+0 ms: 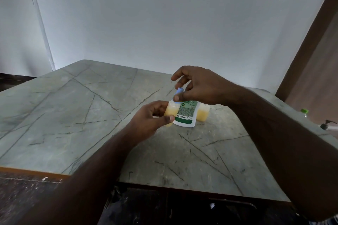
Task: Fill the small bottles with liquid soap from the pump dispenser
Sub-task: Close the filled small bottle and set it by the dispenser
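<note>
Grey worktop (76,115). Left hand (151,120) grips small bottle (170,112); right hand (197,86) pinches pump (180,91). Keep nozzle over mouth, press slowly.

**Open counter left and front; cluster blocks centre**

Grey counter (76,115) lies bare across left and lower frame. Centre: soap dispenser (185,115) flanked by two small bottles (169,111) (203,113), both hands (151,120) (199,86) crowding it. Right edge: a green-capped bottle (304,112) and a dark pump top (326,124).
</note>
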{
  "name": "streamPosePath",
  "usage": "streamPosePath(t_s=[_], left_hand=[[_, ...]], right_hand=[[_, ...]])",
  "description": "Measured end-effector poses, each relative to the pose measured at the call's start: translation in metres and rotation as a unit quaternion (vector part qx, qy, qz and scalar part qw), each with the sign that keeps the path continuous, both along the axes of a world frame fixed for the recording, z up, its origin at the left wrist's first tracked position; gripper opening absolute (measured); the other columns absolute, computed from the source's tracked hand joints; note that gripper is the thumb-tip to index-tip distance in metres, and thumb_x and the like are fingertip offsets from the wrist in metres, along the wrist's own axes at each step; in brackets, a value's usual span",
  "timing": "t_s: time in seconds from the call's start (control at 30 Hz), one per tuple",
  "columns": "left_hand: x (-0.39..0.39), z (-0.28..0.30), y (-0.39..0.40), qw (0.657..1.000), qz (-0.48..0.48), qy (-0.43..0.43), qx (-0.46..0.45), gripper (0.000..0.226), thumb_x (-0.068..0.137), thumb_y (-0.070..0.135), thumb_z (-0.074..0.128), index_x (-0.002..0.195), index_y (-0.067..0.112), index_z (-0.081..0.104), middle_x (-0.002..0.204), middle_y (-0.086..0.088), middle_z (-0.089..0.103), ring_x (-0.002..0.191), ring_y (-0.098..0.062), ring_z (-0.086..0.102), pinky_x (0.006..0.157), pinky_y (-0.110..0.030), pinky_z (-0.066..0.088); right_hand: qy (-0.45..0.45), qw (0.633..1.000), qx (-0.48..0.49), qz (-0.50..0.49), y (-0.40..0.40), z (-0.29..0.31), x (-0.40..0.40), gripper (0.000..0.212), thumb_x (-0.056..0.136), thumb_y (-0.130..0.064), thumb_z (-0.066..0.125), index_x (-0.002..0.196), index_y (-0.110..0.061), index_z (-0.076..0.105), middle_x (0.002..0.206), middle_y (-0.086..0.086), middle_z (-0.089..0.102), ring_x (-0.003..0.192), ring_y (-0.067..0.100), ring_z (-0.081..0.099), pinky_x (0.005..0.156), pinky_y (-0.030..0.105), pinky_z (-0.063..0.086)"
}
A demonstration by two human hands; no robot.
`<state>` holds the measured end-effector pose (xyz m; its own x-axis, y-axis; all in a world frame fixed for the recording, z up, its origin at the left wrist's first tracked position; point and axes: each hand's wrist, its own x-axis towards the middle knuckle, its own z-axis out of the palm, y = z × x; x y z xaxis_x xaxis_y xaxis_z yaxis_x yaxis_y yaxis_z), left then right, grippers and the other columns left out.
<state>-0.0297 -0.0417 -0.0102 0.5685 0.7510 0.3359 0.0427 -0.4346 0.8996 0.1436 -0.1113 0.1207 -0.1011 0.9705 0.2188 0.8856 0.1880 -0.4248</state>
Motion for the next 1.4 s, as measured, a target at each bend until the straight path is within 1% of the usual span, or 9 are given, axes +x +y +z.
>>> streamPosePath(t_s=[0.13,0.3,0.5,0.7,0.83,0.93,1.1,1.23,1.4], left_hand=[[0.001,0.0,0.001,1.0,0.004,0.003,0.002,0.028,0.091,0.021,0.074,0.118,0.026,0.068,0.106,0.011,0.077,0.095,-0.002,0.071,0.077,-0.014,0.054],[0.0,-0.001,0.001,1.0,0.003,-0.002,0.004,0.027,0.092,0.02,0.073,0.117,0.025,0.067,0.104,0.012,0.076,0.094,-0.001,0.071,0.072,-0.009,0.054],[0.001,0.001,0.001,1.0,0.0,-0.011,0.004,0.026,0.092,0.016,0.073,0.116,0.025,0.068,0.102,0.013,0.076,0.09,0.001,0.071,0.073,-0.01,0.054],[-0.001,0.001,0.0,1.0,-0.001,-0.017,-0.001,0.025,0.092,0.018,0.072,0.114,0.026,0.067,0.1,0.015,0.076,0.091,0.001,0.071,0.072,-0.011,0.054],[-0.001,0.002,0.0,1.0,-0.004,-0.015,-0.003,0.025,0.092,0.02,0.072,0.116,0.025,0.067,0.102,0.016,0.075,0.092,0.0,0.071,0.073,-0.013,0.055],[0.0,0.002,0.0,1.0,-0.005,-0.018,-0.001,0.025,0.092,0.019,0.072,0.116,0.024,0.068,0.104,0.013,0.076,0.094,-0.002,0.072,0.075,-0.016,0.056],[-0.001,0.002,0.0,0.999,-0.012,-0.029,-0.002,0.025,0.092,0.018,0.072,0.115,0.024,0.068,0.103,0.011,0.077,0.094,-0.003,0.072,0.075,-0.014,0.056],[-0.001,0.003,0.0,0.999,-0.013,-0.03,-0.003,0.023,0.092,0.018,0.072,0.113,0.025,0.068,0.102,0.014,0.076,0.094,-0.002,0.072,0.074,-0.013,0.055],[-0.001,0.002,-0.001,1.0,-0.001,-0.017,0.009,0.023,0.091,0.02,0.073,0.112,0.028,0.07,0.1,0.013,0.078,0.094,-0.003,0.072,0.076,-0.015,0.055]], right_hand=[[0.031,0.999,-0.01,0.025,-0.001,0.001,0.001,0.041,0.08,-0.013,0.076,0.116,-0.026,0.061,0.1,-0.006,0.074,0.09,0.009,0.07,0.076,0.029,0.058],[-0.021,0.999,0.041,-0.016,0.001,-0.004,-0.004,0.046,0.083,-0.036,0.076,0.123,-0.024,0.057,0.095,-0.009,0.068,0.085,0.01,0.067,0.069,0.025,0.052],[0.03,0.999,-0.02,0.038,0.0,0.0,0.002,0.049,0.079,-0.004,0.074,0.118,-0.029,0.058,0.105,-0.007,0.072,0.093,0.008,0.07,0.08,0.032,0.059],[-0.017,1.0,0.001,0.01,0.005,-0.011,-0.004,0.047,0.089,-0.026,0.069,0.132,-0.028,0.049,0.095,-0.011,0.063,0.09,0.01,0.064,0.068,0.024,0.05],[0.03,0.999,-0.017,0.039,0.003,-0.004,-0.001,0.054,0.083,-0.009,0.072,0.129,-0.031,0.052,0.112,-0.009,0.065,0.095,0.01,0.066,0.077,0.028,0.056],[0.019,0.999,-0.016,0.034,0.005,-0.005,0.0,0.052,0.082,-0.004,0.071,0.126,-0.028,0.055,0.102,-0.008,0.071,0.094,0.009,0.068,0.08,0.03,0.057],[-0.012,1.0,0.007,0.003,0.007,-0.013,-0.005,0.049,0.09,-0.031,0.068,0.134,-0.027,0.048,0.096,-0.01,0.064,0.09,0.011,0.065,0.071,0.025,0.052],[0.032,0.999,-0.013,0.033,0.003,-0.004,-0.003,0.058,0.085,-0.014,0.073,0.135,-0.029,0.048,0.116,-0.009,0.065,0.096,0.011,0.066,0.077,0.028,0.056],[0.0,1.0,-0.002,0.005,0.005,-0.008,-0.004,0.053,0.086,-0.014,0.071,0.133,-0.029,0.051,0.099,-0.008,0.072,0.09,0.008,0.067,0.075,0.028,0.056]])
